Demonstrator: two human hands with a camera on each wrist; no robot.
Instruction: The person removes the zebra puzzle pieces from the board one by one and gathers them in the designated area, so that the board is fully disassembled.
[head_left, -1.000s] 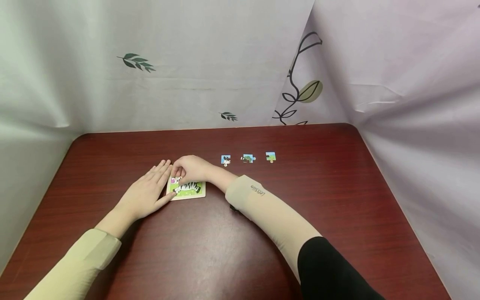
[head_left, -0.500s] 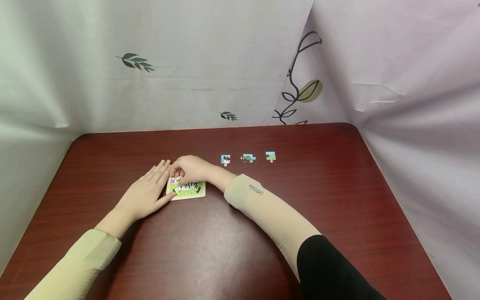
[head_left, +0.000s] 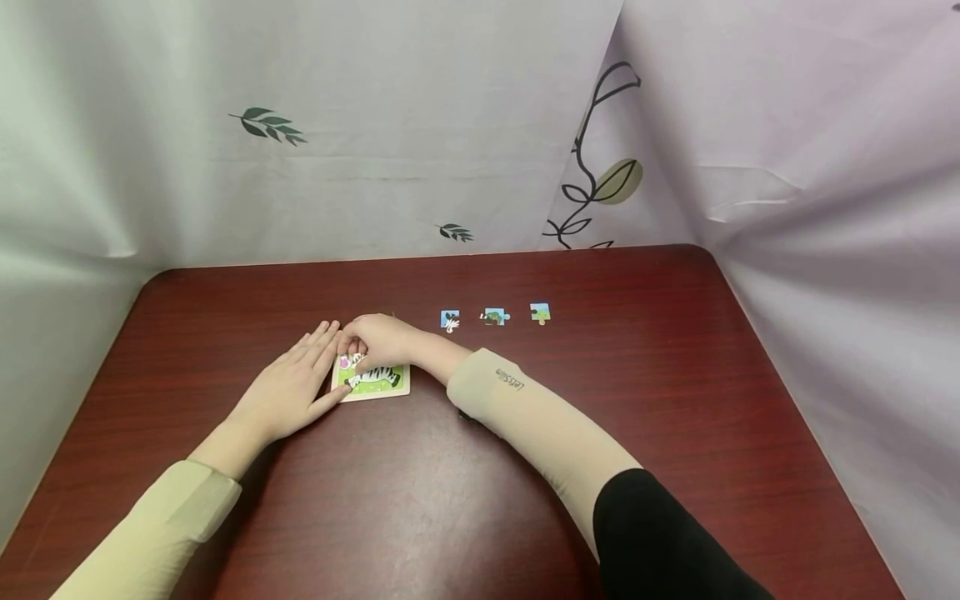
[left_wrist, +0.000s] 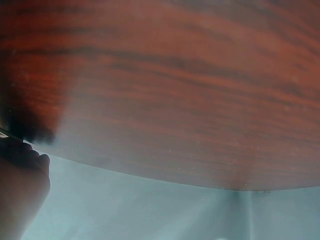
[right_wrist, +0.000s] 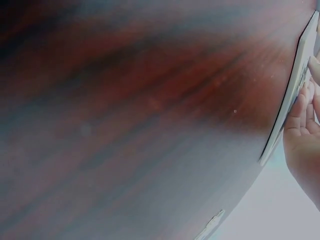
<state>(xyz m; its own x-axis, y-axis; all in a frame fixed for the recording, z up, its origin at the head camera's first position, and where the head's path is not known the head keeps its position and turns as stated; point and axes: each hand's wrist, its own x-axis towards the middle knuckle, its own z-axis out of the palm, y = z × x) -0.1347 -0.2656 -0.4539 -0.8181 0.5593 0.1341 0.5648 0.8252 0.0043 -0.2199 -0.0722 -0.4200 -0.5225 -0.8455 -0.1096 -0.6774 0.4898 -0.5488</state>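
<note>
A small zebra puzzle board [head_left: 375, 384] with a pale frame lies on the dark red table [head_left: 420, 500]. My left hand [head_left: 288, 387] lies flat beside the board's left edge, fingers straight, thumb touching its near corner. My right hand [head_left: 375, 337] is bent over the board's far left part, fingers curled and pinching a small puzzle piece [head_left: 347, 362] down onto it. In the right wrist view the board's edge [right_wrist: 292, 95] shows with fingertips [right_wrist: 300, 112] on it. The left wrist view shows only table and a bit of hand.
Three loose puzzle pieces lie in a row beyond the board: one [head_left: 450, 320], a second [head_left: 494, 317], a third [head_left: 540, 312]. Curtains with leaf prints [head_left: 270, 125] close off the back and both sides of the table.
Almost nothing has moved. My right hand's fingers have shifted slightly over the board's far left corner; the left hand and loose pieces stay in place.
</note>
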